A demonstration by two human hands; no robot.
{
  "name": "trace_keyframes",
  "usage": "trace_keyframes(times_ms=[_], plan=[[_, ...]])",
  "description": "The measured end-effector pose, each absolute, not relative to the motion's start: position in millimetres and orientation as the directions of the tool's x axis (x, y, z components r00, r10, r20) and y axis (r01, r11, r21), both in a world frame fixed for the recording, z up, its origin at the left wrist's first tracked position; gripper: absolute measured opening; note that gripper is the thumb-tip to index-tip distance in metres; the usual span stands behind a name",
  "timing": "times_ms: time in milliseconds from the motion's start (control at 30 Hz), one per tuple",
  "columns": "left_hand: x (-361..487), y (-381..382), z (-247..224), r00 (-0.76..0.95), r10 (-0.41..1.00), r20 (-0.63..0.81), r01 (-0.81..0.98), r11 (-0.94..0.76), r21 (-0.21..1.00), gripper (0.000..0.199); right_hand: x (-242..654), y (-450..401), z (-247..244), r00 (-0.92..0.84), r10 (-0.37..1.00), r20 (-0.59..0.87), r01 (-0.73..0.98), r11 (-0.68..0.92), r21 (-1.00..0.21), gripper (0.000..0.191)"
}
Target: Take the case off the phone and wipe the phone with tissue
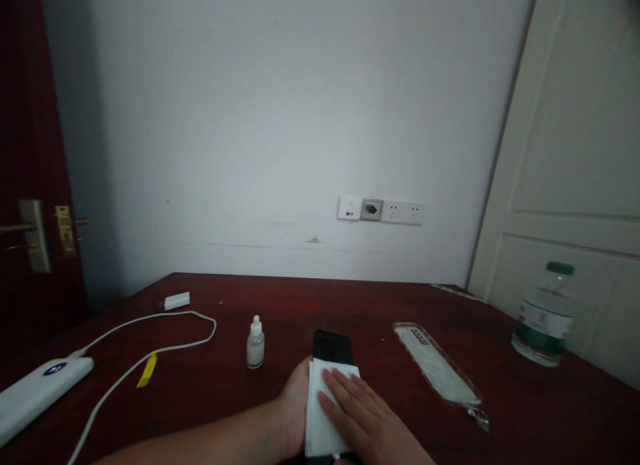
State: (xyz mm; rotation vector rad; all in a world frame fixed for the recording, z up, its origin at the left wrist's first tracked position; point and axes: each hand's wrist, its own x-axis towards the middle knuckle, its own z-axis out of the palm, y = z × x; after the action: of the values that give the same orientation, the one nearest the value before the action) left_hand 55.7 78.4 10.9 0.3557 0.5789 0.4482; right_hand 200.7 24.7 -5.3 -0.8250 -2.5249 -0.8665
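My left hand (pixel 296 406) grips a black smartphone (pixel 332 346) along its left side, with its fingers mostly hidden. Over most of the phone lies a folded white tissue (pixel 323 418), leaving the dark upper end bare. My right hand (pixel 367 415) rests on the tissue from the right, its fingers stretched flat and slightly apart. Left of the phone stands a small dropper bottle (pixel 255 348) with a white top. To the right, a clear phone case (pixel 437 365) with a small hanging charm lies flat on the table.
On the dark red table (pixel 300 298), a white power bank (pixel 45 391) with a white cable (pixel 135 368) and yellow tag (pixel 147 370) lies left. A white charger plug (pixel 177 301) lies behind it. A green-capped water bottle (pixel 544 321) stands right. Wall sockets (pixel 403 213) are beyond.
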Motion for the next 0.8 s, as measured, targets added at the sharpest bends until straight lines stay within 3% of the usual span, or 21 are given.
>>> trace_keyframes(times_ms=[167, 300, 800], plan=[[54.1, 78.9, 11.7, 0.751, 0.471, -0.462, -0.257, 0.853, 0.454, 0.049, 199.7, 23.7, -2.7, -0.8, 0.428, 0.421, 0.597, 0.629, 0.497, 0.048], [55.3, 83.9, 5.4, 0.801, 0.438, -0.408, -0.261, 0.869, 0.421, 0.045, 199.3, 22.1, -3.1, -0.81, 0.441, 0.387, 0.587, 0.63, 0.508, 0.04], [57.2, 83.1, 6.9, 0.772, 0.466, -0.433, -0.276, 0.858, 0.433, 0.056, 198.2, 22.5, -1.8, -0.829, 0.464, 0.312, 0.557, 0.634, 0.537, 0.037]])
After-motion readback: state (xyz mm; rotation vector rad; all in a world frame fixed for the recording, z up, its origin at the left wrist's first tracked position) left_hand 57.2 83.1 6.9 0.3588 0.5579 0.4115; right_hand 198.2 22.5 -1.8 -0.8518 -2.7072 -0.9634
